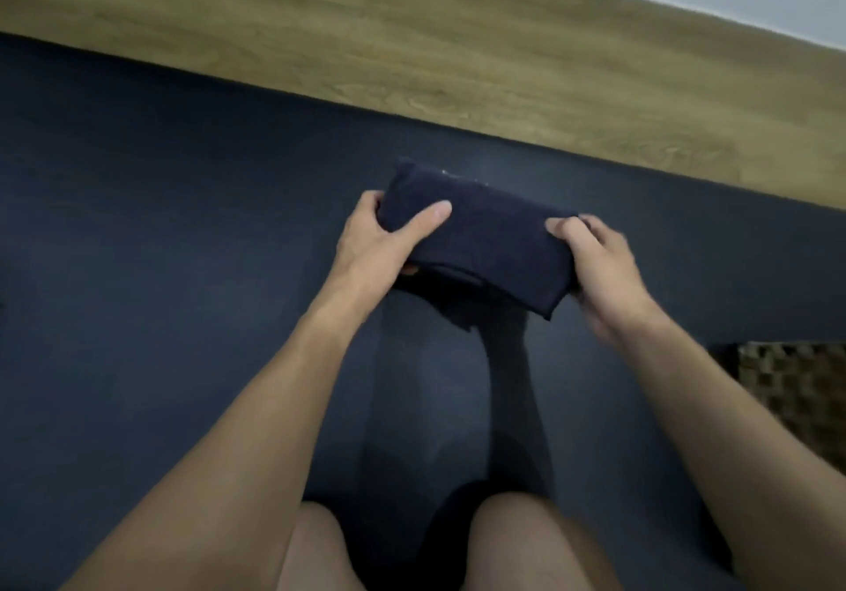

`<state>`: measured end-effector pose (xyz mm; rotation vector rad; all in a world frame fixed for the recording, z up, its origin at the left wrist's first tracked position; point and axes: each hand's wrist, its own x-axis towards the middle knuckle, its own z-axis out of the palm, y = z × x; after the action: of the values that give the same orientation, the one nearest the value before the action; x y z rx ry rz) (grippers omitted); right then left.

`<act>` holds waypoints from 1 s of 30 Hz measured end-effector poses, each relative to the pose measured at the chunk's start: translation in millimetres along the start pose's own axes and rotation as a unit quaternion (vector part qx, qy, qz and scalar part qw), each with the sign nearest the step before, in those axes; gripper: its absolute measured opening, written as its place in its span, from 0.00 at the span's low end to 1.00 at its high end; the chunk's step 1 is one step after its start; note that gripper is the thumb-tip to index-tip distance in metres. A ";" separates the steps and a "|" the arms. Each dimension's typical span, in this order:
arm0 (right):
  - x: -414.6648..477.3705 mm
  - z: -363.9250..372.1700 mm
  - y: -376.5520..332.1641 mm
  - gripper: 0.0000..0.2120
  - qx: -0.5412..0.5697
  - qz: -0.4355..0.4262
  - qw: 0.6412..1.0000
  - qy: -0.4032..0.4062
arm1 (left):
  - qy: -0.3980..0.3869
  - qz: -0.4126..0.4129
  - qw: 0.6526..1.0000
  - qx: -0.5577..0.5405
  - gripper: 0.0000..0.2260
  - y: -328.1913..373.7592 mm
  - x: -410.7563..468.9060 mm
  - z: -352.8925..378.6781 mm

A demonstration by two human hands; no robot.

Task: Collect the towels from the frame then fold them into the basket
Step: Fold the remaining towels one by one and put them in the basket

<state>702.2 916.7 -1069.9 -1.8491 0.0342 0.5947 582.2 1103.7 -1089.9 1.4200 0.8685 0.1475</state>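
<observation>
Moving the folded bundle rightward and nearward into the basket looks to be the step in hand. Doing it well means holding both ends level so the layers do not slide apart. Underneath everything lies a dark mat [137, 224], with a strip of wooden floor [412, 64] along its far side. At the near right edge sits the woven basket [796, 389], only partly in view and well apart from the bundle; its inside cannot be seen. The dark navy towel [480, 242] is folded into a thick oblong and held above the mat in the middle of the scene, with a shadow under it. A loose flap sags from its near underside, so a tuck or a supporting palm beneath would likely stop it unrolling on the way. The left hand [371, 247] grasps the left end, thumb laid flat across the top and the fingers [373, 200] wrapped around the far edge. The right hand [604, 265], somewhat blurred, clamps the right end, its fingers [588, 226] curled tight onto the cloth with the thumb on top.
</observation>
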 end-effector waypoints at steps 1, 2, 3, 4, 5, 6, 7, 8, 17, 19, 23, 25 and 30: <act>-15.4 -4.8 -2.4 0.08 0.047 0.046 0.998 0.021 | -0.004 0.001 1.000 -0.005 0.23 5.5 -12.7 3.9; -31.3 -11.7 -3.8 0.11 0.075 0.077 0.994 0.036 | -0.001 0.004 1.000 -0.002 0.23 12.8 -26.8 8.6; -45.8 -17.9 -3.8 0.13 0.089 0.093 0.991 0.042 | 0.007 0.007 1.000 0.002 0.22 18.2 -38.1 13.1; -65.9 -29.3 -5.4 0.15 0.095 0.092 0.990 0.051 | 0.011 0.013 1.000 -0.002 0.22 26.7 -54.9 19.9; -83.7 -38.6 -7.1 0.16 0.096 0.086 0.990 0.055 | 0.013 0.015 1.000 -0.014 0.23 32.2 -68.8 26.1; -102.5 -49.0 -9.1 0.16 0.097 0.075 0.991 0.059 | 0.012 0.019 0.999 -0.027 0.24 38.0 -84.1 32.9; -123.1 -61.8 -11.7 0.16 0.100 0.062 0.991 0.061 | 0.008 0.024 0.999 -0.034 0.25 44.3 -102.1 40.9; -141.2 -75.3 -11.8 0.16 0.102 0.042 0.992 0.062 | -0.001 0.028 0.999 -0.039 0.25 49.8 -118.7 49.3; -262.1 -219.2 -10.0 0.22 0.060 -0.098 0.977 0.178 | -0.120 0.034 0.992 -0.017 0.17 89.6 -245.4 158.3; -273.9 -258.9 -5.2 0.19 0.086 -0.099 0.967 0.220 | -0.163 0.046 0.985 0.012 0.17 94.9 -265.5 189.7; -279.9 -339.1 6.1 0.19 0.116 -0.100 0.942 0.298 | -0.279 0.048 0.958 0.048 0.14 100.8 -285.4 257.2; -278.1 -381.0 16.8 0.19 0.120 -0.100 0.933 0.324 | -0.329 0.049 0.940 0.072 0.14 99.2 -290.6 294.5; -263.6 -476.5 55.4 0.21 0.094 -0.061 0.936 0.334 | -0.385 0.063 0.910 0.140 0.22 80.3 -303.2 385.0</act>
<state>636.8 401.4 -897.3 -1.7717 0.4109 -0.1417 634.6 639.5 -921.4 1.6186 0.1394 -0.4390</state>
